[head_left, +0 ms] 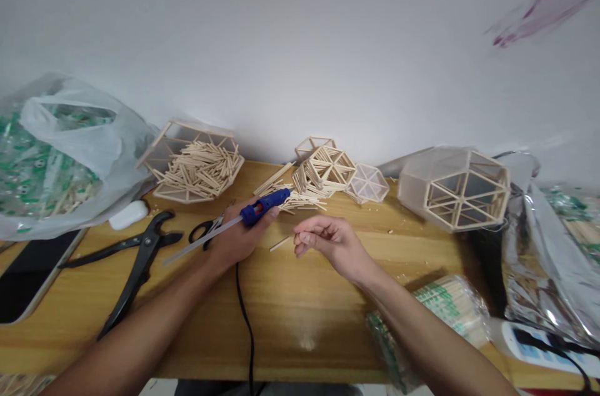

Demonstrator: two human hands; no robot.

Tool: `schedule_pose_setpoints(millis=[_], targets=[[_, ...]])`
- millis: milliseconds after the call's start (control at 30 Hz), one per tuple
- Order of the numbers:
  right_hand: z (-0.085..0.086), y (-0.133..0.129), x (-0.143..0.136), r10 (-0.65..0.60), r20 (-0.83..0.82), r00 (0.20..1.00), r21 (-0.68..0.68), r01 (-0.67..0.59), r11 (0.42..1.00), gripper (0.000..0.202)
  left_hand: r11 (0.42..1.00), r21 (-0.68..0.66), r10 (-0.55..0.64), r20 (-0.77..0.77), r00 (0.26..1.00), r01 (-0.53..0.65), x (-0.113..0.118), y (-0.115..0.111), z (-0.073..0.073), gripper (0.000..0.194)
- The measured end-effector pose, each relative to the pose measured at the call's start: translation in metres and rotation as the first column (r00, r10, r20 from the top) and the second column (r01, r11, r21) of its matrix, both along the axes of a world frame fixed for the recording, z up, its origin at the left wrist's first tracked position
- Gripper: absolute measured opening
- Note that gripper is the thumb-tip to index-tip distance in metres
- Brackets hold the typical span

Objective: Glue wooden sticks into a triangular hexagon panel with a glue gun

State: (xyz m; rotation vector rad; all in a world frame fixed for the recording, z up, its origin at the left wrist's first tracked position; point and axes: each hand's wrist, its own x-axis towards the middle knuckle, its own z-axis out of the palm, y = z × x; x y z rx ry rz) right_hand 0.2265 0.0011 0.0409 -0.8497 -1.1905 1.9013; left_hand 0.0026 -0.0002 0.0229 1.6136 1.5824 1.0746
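Note:
My left hand (241,237) is wrapped round a blue glue gun (265,206), and a long translucent glue stick sticks out of its rear toward the lower left. To the right of it, my right hand (325,240) has thumb and fingertips pinched together at one end of a short wooden stick (280,244). Just beyond both hands is a loose pile of short sticks (300,199). Behind that pile stand small hexagonal stick frames (330,166), and a flat panelled hexagon (369,182) leans beside them.
A stick-filled hexagonal container (190,168), black pliers (143,252), scissors (201,231), a phone (35,274) and a plastic bag (89,152) lie left. On the right are a large hexagonal frame (457,190), packaged sticks (450,305) and a power strip (548,349). A black cord (246,321) crosses the front.

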Motion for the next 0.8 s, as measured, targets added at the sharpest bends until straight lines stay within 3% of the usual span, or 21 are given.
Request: schedule_pose_setpoints(millis=[800], targets=[[-0.0025,-0.0003,-0.0019,0.053,-0.002,0.999,-0.006,-0.053,0.999,0.023,0.998,0.065,-0.009,0.004,1.000,0.009,0.0003,0.0022,-0.0010,0.029]])
